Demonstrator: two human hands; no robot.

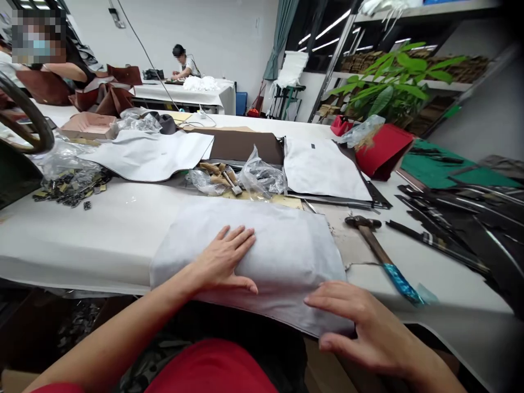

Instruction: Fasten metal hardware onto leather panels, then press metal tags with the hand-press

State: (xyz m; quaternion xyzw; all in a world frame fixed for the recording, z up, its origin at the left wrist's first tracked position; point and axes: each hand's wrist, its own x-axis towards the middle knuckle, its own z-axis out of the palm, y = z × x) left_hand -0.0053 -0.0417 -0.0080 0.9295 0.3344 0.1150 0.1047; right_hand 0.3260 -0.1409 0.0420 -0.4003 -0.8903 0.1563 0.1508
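1. Lying near the edge of the white worktable (82, 234), a pale grey cloth bundle (282, 245) looks smooth, with soft folds.
2. Left hand (221, 261) presses flat on it, fingers spread, not clenching.
3. Right hand (360, 322) rests open on its near edge, grasping nothing.

My hands (221, 259) cover a pale fabric bundle (286, 256), and I can't see what's inside it. At 10 o'clock, the small metal pieces (69, 188) are too tiny to tell apart, and the curved rim (41, 117) runs off the frame's edge.
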